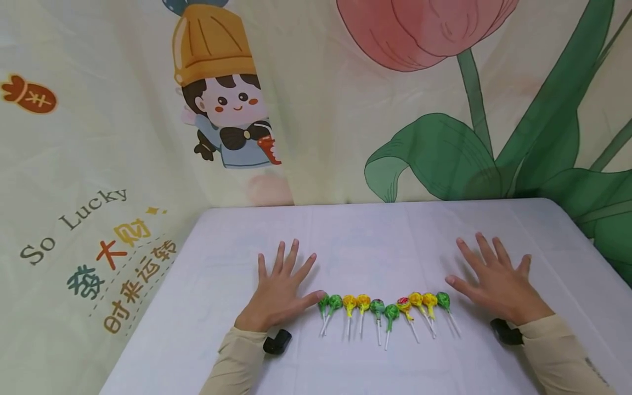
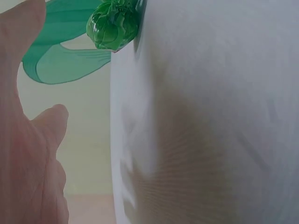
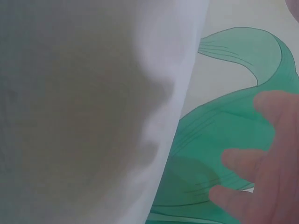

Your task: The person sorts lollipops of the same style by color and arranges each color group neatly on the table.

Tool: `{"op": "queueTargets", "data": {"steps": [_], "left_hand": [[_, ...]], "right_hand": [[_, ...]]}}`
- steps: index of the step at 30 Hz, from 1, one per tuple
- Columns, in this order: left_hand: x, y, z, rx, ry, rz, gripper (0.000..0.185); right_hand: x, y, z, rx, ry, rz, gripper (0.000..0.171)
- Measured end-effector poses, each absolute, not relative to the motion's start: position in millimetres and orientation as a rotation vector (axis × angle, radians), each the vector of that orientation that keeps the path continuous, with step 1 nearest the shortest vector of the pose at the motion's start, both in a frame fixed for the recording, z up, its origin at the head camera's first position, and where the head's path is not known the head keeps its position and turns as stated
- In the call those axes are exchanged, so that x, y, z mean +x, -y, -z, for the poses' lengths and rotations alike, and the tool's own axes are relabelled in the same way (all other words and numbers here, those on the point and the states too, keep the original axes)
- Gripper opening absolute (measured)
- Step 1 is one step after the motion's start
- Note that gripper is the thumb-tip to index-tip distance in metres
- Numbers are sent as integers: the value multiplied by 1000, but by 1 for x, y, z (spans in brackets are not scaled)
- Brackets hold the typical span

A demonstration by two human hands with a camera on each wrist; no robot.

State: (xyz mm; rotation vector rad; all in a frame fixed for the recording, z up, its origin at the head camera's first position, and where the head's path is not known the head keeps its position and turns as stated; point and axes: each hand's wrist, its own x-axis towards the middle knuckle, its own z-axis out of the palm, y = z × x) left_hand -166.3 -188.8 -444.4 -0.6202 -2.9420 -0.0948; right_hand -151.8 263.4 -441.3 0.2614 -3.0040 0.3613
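A row of small green and yellow foil-wrapped lollipops (image 1: 387, 310) lies lower centre on the white table (image 1: 370, 230). The left hand (image 1: 278, 293) and right hand (image 1: 496, 280) lie flat, fingers spread, holding nothing. The lollipops look light with crinkly wrappers, easiest pinched by their thin white sticks.

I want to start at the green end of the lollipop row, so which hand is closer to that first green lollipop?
Left. The left hand lies flat with its thumb tip right beside the first green lollipop; the right hand rests at the row's far end.
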Motion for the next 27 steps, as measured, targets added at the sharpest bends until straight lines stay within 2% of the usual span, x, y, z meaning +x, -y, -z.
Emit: {"op": "queueTargets", "data": {"steps": [18,27], "left_hand": [[-155,183,444,-641,3039,285,82],[-153,181,445,-759,3022,612,69]], "right_hand": [[-134,-250,441,383,3007,-422,90],[-132,-246,440,487,2983,-453,83]]}}
